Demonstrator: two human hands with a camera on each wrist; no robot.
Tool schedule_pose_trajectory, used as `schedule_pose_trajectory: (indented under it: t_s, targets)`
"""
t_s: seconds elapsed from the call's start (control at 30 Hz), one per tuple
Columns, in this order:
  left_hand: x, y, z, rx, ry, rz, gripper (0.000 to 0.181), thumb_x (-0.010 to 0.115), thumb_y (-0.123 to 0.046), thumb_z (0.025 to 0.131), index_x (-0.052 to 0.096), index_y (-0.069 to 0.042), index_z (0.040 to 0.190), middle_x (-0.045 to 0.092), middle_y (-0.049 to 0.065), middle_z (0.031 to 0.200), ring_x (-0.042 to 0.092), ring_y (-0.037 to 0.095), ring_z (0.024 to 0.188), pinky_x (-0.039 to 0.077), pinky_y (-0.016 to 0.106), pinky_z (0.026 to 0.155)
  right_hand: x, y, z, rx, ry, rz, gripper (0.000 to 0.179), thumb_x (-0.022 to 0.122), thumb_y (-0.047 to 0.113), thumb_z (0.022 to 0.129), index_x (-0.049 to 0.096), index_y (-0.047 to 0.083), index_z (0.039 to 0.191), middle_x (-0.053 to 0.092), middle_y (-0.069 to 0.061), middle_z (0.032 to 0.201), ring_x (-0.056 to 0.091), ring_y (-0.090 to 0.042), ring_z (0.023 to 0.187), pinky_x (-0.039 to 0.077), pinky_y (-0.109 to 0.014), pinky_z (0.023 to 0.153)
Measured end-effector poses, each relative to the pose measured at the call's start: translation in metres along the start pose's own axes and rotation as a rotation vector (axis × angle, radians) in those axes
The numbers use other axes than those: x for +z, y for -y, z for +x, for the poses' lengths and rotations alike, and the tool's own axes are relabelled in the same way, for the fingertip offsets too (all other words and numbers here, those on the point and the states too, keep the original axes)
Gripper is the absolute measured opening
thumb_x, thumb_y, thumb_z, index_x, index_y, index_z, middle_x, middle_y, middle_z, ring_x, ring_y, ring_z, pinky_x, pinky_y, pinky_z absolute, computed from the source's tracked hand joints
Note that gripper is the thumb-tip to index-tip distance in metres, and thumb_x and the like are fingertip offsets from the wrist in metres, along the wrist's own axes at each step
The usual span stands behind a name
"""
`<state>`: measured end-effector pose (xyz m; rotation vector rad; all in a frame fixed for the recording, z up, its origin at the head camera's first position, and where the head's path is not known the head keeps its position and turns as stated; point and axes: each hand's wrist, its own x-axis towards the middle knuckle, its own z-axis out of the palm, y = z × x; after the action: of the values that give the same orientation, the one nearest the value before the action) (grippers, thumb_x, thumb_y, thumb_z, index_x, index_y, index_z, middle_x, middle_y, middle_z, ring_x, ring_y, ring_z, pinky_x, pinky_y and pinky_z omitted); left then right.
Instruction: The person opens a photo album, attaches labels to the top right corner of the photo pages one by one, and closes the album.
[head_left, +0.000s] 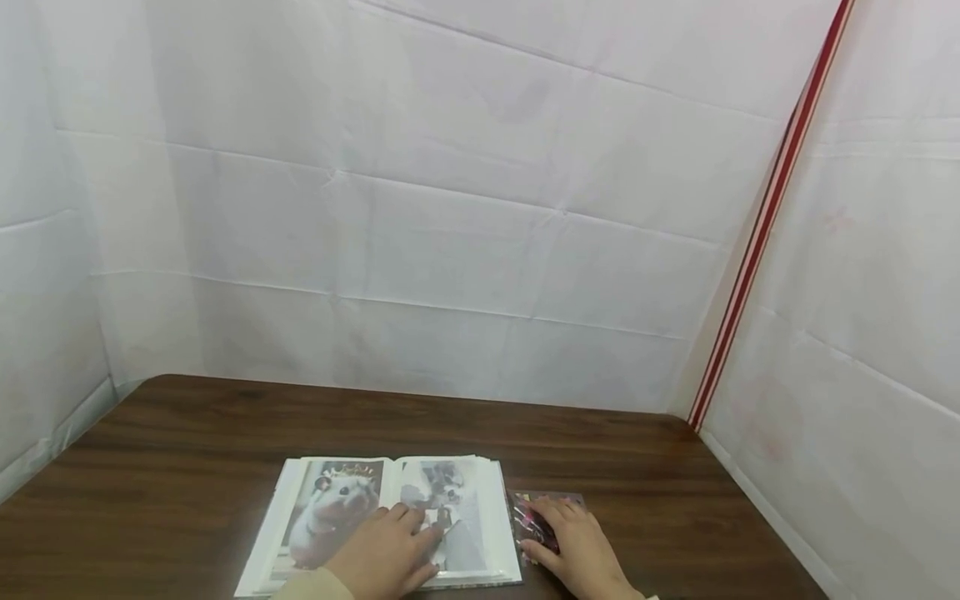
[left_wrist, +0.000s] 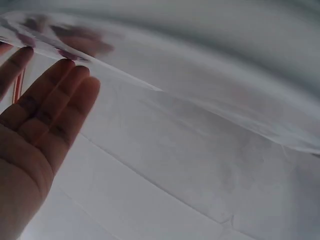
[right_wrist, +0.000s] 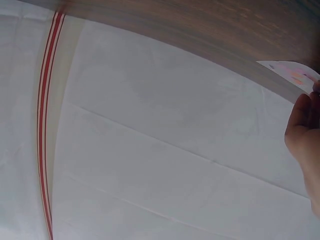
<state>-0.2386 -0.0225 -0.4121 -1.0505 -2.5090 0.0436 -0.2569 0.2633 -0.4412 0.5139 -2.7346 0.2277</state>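
Note:
A photo album (head_left: 491, 517) lies open on the brown table. Its left page carries a hamster picture (head_left: 341, 508) with a crown; the right one has a greyish animal picture (head_left: 457, 533). My left hand (head_left: 390, 546) lies across the lower middle of the album, fingertips on the right-hand picture. In the left wrist view its fingers (left_wrist: 62, 102) are nearly straight against the glossy page (left_wrist: 130, 62). Just right of the album is a dark photo card with pink marks (head_left: 525, 521). My right hand (head_left: 581, 546) rests over this card, fingers spread and thumb at its near left, hiding much of it.
The wood-grain table (head_left: 637, 467) extends to both sides and behind the album. White cloth sheets (head_left: 450, 250) hang along the back and sides. A red striped band (head_left: 772, 217) runs down to the table's back right corner.

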Motion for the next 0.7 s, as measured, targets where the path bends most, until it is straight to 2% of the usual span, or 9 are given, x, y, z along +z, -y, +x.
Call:
schedule_pose_trajectory:
  t_s: [0.07, 0.13, 0.23, 0.3, 0.43, 0.6, 0.7]
  targets:
    - [-0.004, -0.003, 0.002, -0.01, -0.034, 0.008, 0.038, 0.055, -0.048, 0.081, 0.062, -0.02, 0.105, 0.062, 0.0, 0.097, 0.058, 0.016, 0.09, 0.05, 0.032, 0.072, 0.0, 0.001, 0.0, -0.017, -0.026, -0.018, 0.048, 0.053, 0.057, 0.08, 0.056, 0.021, 0.112, 0.063, 0.005, 0.105, 0.057, -0.015, 0.099, 0.045, -0.042, 0.085]
    - [-0.008, -0.009, 0.007, -0.013, -0.099, 0.025, 0.033, 0.057, -0.047, 0.08, 0.062, -0.02, 0.099, 0.061, -0.002, 0.092, 0.058, 0.014, 0.087, 0.049, 0.031, 0.072, 0.0, 0.002, 0.0, -0.021, -0.047, -0.031, 0.045, 0.055, 0.055, 0.079, 0.057, 0.021, 0.108, 0.063, 0.006, 0.101, 0.058, -0.013, 0.096, 0.045, -0.039, 0.081]
    - [-0.014, -0.023, 0.021, -0.028, -0.161, 0.041, 0.029, 0.06, -0.045, 0.078, 0.062, -0.021, 0.093, 0.06, -0.004, 0.088, 0.057, 0.013, 0.084, 0.049, 0.029, 0.073, -0.001, 0.002, 0.0, -0.016, -0.063, -0.05, 0.043, 0.059, 0.053, 0.078, 0.058, 0.021, 0.107, 0.063, 0.006, 0.1, 0.058, -0.012, 0.094, 0.046, -0.038, 0.079]
    - [-0.016, -0.032, 0.034, -0.057, -0.158, 0.038, 0.029, 0.061, -0.044, 0.077, 0.061, -0.021, 0.094, 0.06, -0.005, 0.087, 0.057, 0.012, 0.083, 0.049, 0.029, 0.075, -0.002, 0.002, 0.0, -0.017, -0.083, -0.053, 0.04, 0.061, 0.051, 0.077, 0.059, 0.021, 0.105, 0.063, 0.006, 0.099, 0.058, -0.011, 0.094, 0.046, -0.037, 0.08]
    - [-0.012, -0.048, 0.057, -0.164, -0.127, 0.04, 0.03, 0.061, -0.045, 0.076, 0.061, -0.021, 0.094, 0.061, -0.005, 0.086, 0.057, 0.013, 0.083, 0.049, 0.03, 0.077, -0.001, 0.004, -0.001, -0.048, -0.13, -0.037, 0.032, 0.064, 0.045, 0.077, 0.059, 0.023, 0.099, 0.062, 0.01, 0.094, 0.058, -0.008, 0.09, 0.047, -0.035, 0.08]
    - [0.0, -0.059, 0.072, -0.257, -0.136, 0.028, 0.039, 0.062, -0.052, 0.073, 0.06, -0.021, 0.097, 0.062, -0.004, 0.085, 0.058, 0.013, 0.081, 0.05, 0.03, 0.075, -0.002, 0.004, -0.002, -0.107, -0.201, -0.088, 0.028, 0.066, 0.043, 0.076, 0.057, 0.023, 0.094, 0.059, 0.013, 0.088, 0.056, -0.005, 0.085, 0.046, -0.032, 0.076]
    - [0.004, -0.063, 0.079, -0.276, -0.149, 0.012, 0.046, 0.061, -0.056, 0.07, 0.06, -0.021, 0.101, 0.062, -0.004, 0.086, 0.058, 0.014, 0.082, 0.051, 0.031, 0.074, -0.004, 0.003, -0.001, -0.145, -0.259, -0.144, 0.028, 0.067, 0.042, 0.074, 0.057, 0.023, 0.093, 0.058, 0.014, 0.085, 0.055, -0.004, 0.084, 0.046, -0.029, 0.076]
